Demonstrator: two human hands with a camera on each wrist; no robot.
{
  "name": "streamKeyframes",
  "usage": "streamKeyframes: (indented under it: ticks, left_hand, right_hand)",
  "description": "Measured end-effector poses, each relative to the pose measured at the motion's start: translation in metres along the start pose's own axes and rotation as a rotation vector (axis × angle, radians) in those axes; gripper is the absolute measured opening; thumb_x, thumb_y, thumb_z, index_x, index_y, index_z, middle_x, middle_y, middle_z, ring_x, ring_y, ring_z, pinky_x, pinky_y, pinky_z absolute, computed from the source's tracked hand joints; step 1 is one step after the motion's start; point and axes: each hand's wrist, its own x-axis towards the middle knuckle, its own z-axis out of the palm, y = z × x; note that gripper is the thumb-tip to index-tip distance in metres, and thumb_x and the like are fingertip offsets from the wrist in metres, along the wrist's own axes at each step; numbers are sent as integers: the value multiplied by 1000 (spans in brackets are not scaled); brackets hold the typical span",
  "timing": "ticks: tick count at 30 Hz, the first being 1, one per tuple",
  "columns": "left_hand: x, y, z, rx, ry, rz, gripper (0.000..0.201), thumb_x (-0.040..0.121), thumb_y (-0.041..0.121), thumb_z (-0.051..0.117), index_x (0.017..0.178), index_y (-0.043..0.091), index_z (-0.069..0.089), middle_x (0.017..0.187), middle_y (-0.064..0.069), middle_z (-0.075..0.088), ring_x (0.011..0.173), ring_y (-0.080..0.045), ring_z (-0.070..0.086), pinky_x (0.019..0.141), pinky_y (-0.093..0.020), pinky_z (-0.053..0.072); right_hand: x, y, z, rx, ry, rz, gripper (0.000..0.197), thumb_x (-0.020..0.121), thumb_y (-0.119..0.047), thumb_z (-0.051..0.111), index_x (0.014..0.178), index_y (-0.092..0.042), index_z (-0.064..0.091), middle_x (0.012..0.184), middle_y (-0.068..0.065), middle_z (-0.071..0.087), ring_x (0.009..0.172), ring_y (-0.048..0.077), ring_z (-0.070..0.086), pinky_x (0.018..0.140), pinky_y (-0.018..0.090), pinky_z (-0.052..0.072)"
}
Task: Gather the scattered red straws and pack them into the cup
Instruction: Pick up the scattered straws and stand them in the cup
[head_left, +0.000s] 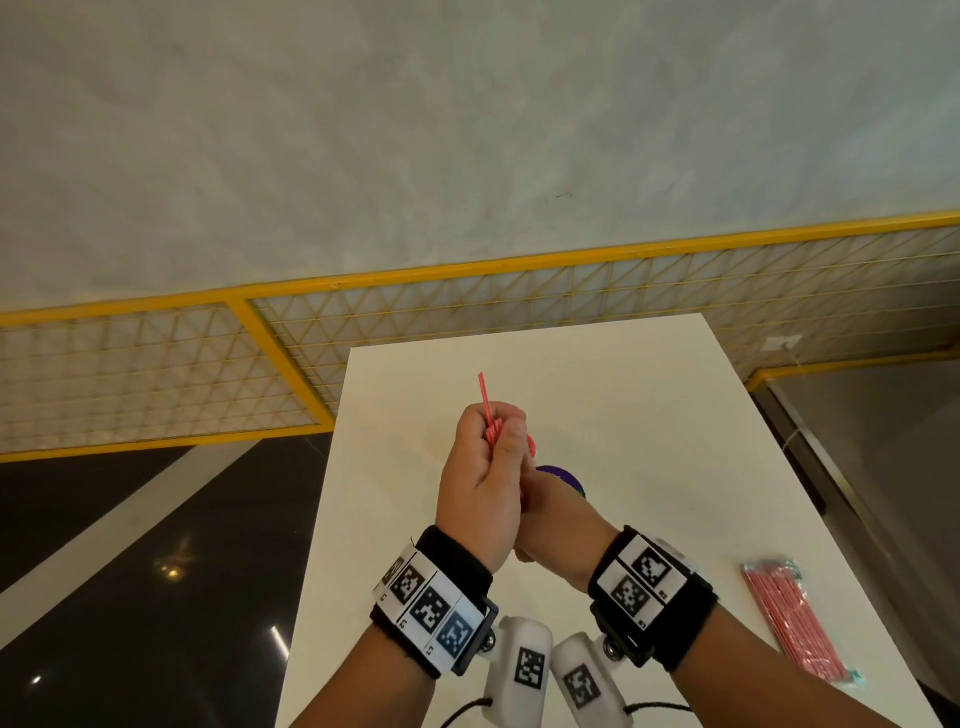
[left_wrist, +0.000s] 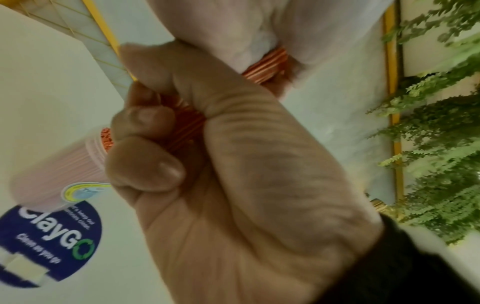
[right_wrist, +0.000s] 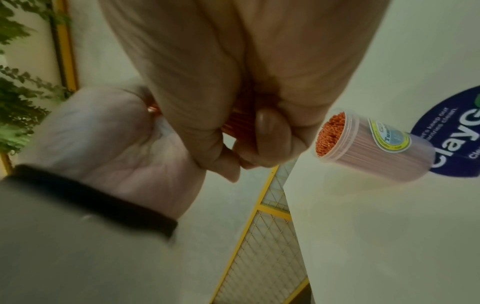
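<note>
Above the middle of the white table (head_left: 649, 415), my left hand (head_left: 493, 441) grips a bundle of red straws (head_left: 491, 426); one straw sticks up out of the fist. My right hand (head_left: 545, 499) sits just under and behind it. In the wrist views its fingers curl round the same bundle (right_wrist: 233, 121). The clear plastic cup (right_wrist: 363, 148) stands on the table beside the hands, packed with red straws up to its rim. The left wrist view shows the cup (left_wrist: 59, 170) beyond my curled fingers (left_wrist: 145, 117). From the head view the cup is hidden behind my hands.
A wrapped pack of red straws (head_left: 795, 618) lies near the table's right front edge. A round blue sticker (right_wrist: 454, 131) is on the tabletop under the cup. A yellow-framed mesh partition (head_left: 291, 364) runs behind the table, with dark floor to the left.
</note>
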Motion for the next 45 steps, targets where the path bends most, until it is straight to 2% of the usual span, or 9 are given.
streamKeyframes:
  ticks: [4, 8, 13, 17, 21, 29, 34, 39, 45]
  left_hand:
    - [9, -11, -5, 41, -38, -34, 20, 111, 9, 36, 100, 2, 51, 77, 4, 58, 76, -5, 60, 76, -14, 48]
    - [21, -35, -12, 183, -187, -66, 19, 112, 25, 34, 111, 16, 50, 119, 15, 72, 112, -1, 64, 92, -10, 45]
    - [51, -57, -13, 262, -360, -208, 13, 110, 26, 42, 116, 17, 49, 149, 8, 54, 134, -8, 51, 111, -26, 43]
    - [72, -76, -20, 291, -241, -276, 39, 101, 26, 63, 135, 22, 46, 144, 4, 54, 134, -10, 49, 109, -28, 43]
    - [67, -107, -33, 845, -288, -218, 33, 99, 31, 61, 130, 22, 60, 129, 1, 57, 120, -19, 57, 101, -31, 48]
    - [54, -136, -27, 954, -349, -163, 28, 97, 40, 62, 121, 26, 66, 119, 5, 51, 110, -18, 57, 99, -33, 51]
    - [65, -132, -23, 905, -421, -191, 28, 104, 40, 51, 111, 24, 72, 111, 2, 66, 100, -19, 65, 91, -33, 53]
    - [67, -130, -21, 868, -368, -203, 21, 104, 37, 53, 113, 27, 69, 102, 8, 75, 93, -15, 68, 83, -27, 52]
    - [71, -132, -15, 874, -318, -283, 25, 103, 37, 48, 110, 25, 69, 96, 3, 76, 87, -19, 70, 82, -37, 59]
  right_hand:
    - [6, 8, -8, -115, -60, -117, 12, 93, -19, 61, 100, -28, 58, 76, -1, 64, 65, 15, 58, 61, 24, 49]
    - [26, 17, -21, -468, 91, -279, 12, 97, -29, 53, 107, -25, 59, 93, -15, 53, 88, -1, 48, 72, 16, 39]
    - [62, 5, -39, -849, 13, -121, 26, 104, -12, 41, 105, -3, 65, 92, 9, 66, 82, 26, 62, 73, 29, 48]
    - [94, 21, -61, -724, 111, -42, 28, 105, -28, 46, 79, -26, 57, 74, -1, 61, 64, 16, 56, 59, 25, 38]
    - [109, 44, -68, -523, 195, 5, 42, 103, -41, 52, 65, -23, 56, 59, -2, 55, 52, 13, 49, 58, 27, 40]
    - [115, 74, -52, -518, 155, -140, 31, 103, -48, 46, 117, -36, 70, 98, -13, 74, 89, 1, 68, 83, 20, 54]
    - [113, 73, -59, -630, 95, -164, 32, 105, -46, 42, 122, -33, 65, 97, -12, 70, 89, 5, 64, 80, 21, 49]
    - [115, 66, -60, -608, 91, -100, 20, 104, -41, 47, 87, -34, 53, 77, -11, 61, 73, 6, 58, 68, 21, 42]
    - [125, 60, -55, -694, 112, -95, 24, 107, -45, 39, 110, -26, 53, 84, -3, 68, 75, 15, 63, 76, 33, 53]
